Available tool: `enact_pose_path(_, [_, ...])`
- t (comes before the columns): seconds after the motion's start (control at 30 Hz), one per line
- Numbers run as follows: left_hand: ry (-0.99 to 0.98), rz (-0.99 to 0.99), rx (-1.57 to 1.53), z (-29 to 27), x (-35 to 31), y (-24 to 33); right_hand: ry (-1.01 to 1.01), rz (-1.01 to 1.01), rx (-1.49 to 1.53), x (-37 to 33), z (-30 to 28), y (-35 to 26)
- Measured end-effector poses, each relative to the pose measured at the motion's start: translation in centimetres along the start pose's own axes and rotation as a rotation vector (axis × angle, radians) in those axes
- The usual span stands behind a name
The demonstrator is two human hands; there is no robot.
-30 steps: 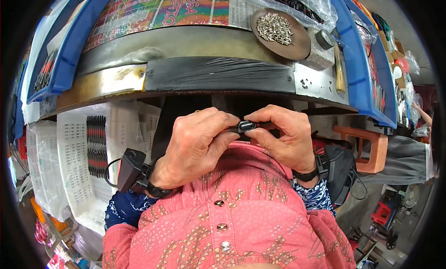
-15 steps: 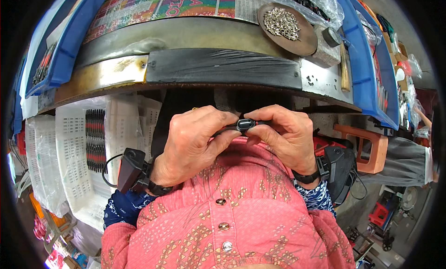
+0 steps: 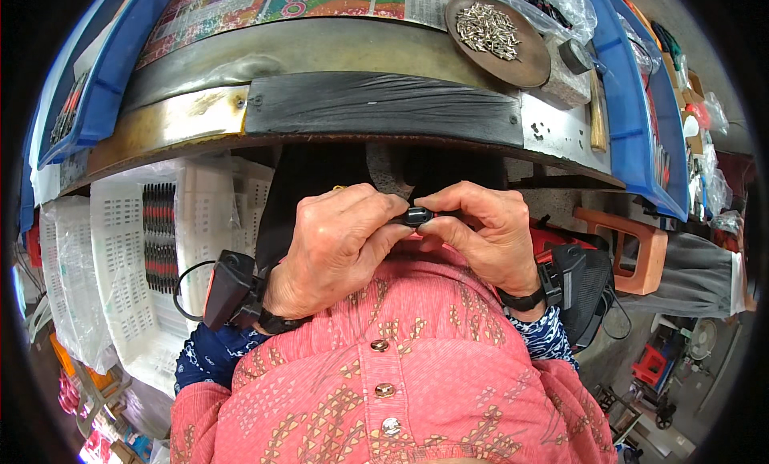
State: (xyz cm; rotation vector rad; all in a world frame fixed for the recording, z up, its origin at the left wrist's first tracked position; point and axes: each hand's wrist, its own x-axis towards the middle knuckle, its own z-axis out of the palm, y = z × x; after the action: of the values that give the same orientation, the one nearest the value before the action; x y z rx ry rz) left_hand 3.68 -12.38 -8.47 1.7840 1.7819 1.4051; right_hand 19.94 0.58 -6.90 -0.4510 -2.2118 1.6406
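A small black part (image 3: 416,216) with an oval, shiny rim is held up in front of my chest, just below the bench edge. My left hand (image 3: 336,244) pinches its left end between thumb and forefinger. At the right end, the thumb and forefinger of my right hand (image 3: 490,236) close on the same part. Its ends are hidden by my fingertips, so its exact kind cannot be made out. On the bench beyond, a round brown dish (image 3: 521,73) holds a pile of small silver metal pins (image 3: 487,30).
A white perforated basket (image 3: 120,264) at left holds rows of black-and-red pieces (image 3: 160,268). Blue bins (image 3: 104,104) stand at both bench ends. A metal block (image 3: 565,92), a wooden-handled brush (image 3: 597,128) and an orange stool (image 3: 641,260) are at right. The bench edge (image 3: 384,108) has black covering.
Both hands have shifted slightly left with the black part, and my fingertips now sit closer together around it. The red portion seen beside it earlier is covered.
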Motion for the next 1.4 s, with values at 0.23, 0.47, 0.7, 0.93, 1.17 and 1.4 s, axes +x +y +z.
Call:
enact_pose_path(0.23, [0.03,0.022,0.033,-0.4,0.8,-0.2,0.089,-0.036,0.014,0.3,0.2,0.0])
enact_pose_path(0.47, [0.07,0.026,0.029,-0.9,2.6,0.6,0.097,-0.128,-0.037,1.5,-0.9,-1.5])
enact_pose_path(0.7, [0.102,0.01,0.019,-1.8,4.1,0.9,0.261,-0.108,-0.236,3.0,-3.4,-3.3])
enact_pose_path(0.93, [0.105,-0.043,0.075,-3.3,5.0,1.0,0.446,-0.326,-0.961,7.1,-7.3,-2.0])
enact_pose_path(1.17, [0.097,-0.062,0.125,-4.0,5.4,0.8,0.429,-0.345,-1.103,7.9,-7.4,-1.2])
enact_pose_path(1.4, [0.102,-0.051,0.123,-4.0,5.7,0.8,0.396,-0.323,-1.096,8.0,-7.4,-1.2])
